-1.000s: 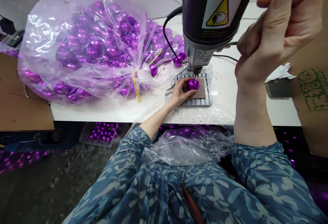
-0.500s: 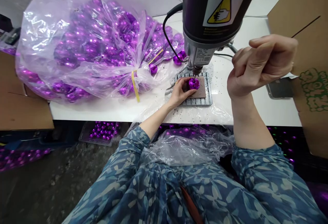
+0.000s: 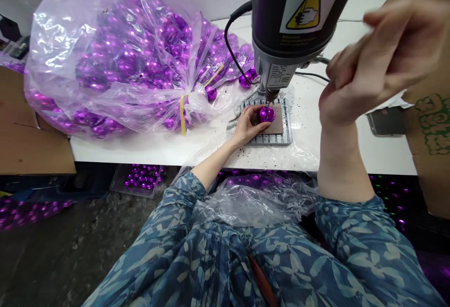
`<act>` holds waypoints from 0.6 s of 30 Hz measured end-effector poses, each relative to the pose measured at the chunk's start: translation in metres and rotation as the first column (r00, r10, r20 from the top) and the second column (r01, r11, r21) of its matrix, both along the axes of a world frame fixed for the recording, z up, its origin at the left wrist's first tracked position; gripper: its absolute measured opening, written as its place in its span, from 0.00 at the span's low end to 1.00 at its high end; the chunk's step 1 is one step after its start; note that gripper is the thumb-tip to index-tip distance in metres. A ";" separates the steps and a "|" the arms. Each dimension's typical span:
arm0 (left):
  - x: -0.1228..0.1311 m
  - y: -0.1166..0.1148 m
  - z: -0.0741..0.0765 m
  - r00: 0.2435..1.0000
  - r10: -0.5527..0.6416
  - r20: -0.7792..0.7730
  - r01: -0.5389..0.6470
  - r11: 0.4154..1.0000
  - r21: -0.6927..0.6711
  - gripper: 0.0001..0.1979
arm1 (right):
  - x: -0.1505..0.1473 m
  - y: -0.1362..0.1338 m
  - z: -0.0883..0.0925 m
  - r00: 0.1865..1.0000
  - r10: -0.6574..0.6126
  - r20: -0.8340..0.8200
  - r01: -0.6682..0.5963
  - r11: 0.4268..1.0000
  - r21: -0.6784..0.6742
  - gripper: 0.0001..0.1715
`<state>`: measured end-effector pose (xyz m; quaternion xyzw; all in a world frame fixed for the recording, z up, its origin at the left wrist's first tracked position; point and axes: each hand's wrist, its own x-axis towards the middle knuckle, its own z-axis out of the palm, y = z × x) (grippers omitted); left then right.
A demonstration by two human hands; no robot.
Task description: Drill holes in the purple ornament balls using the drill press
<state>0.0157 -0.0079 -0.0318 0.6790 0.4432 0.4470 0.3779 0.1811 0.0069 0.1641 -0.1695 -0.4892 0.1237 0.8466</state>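
Note:
My left hand (image 3: 248,126) is closed around a shiny purple bauble (image 3: 267,114), thumb in front and fingers behind. The bauble rests on a brown board (image 3: 277,128) lying on the slotted metal base (image 3: 287,134) of a drill press (image 3: 293,21). Directly above, the drill bit (image 3: 268,102) meets the bauble's top; how deep it sits is hard to tell. My right hand (image 3: 376,63) is raised at the machine's right side, curled and blurred by motion. The feed lever (image 3: 321,59) runs from the machine to its fingers, with its end hidden by the hand.
A big clear bag (image 3: 116,63) full of purple baubles fills the table's left side. Loose baubles (image 3: 246,79) lie behind the drill base. Cardboard boxes (image 3: 431,133) stand at both sides. A phone (image 3: 386,122) lies at right. Dark shavings dot the white table (image 3: 154,152).
My right hand has moved up and to the right, nearer the camera. My left hand and the bauble stay in place under the drill.

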 end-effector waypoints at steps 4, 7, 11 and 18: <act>-0.004 -0.020 0.004 0.999 0.013 0.041 -0.012 1.000 -0.016 0.35 | -0.004 0.004 0.045 0.997 0.069 0.026 -0.063 0.982 -0.176 0.29; -0.019 -0.051 0.010 0.994 -0.095 -0.051 0.100 0.989 0.105 0.36 | -0.003 0.007 0.051 0.995 0.097 0.037 -0.086 0.970 -0.228 0.31; -0.042 -0.071 0.020 0.986 -0.149 -0.075 0.164 0.951 0.263 0.31 | -0.001 0.007 0.044 0.992 0.120 0.029 -0.114 0.980 -0.163 0.27; -0.036 0.066 0.023 0.928 0.369 -0.060 -0.369 0.929 0.004 0.09 | -0.001 0.003 0.047 0.996 0.060 0.069 -0.047 0.981 -0.186 0.28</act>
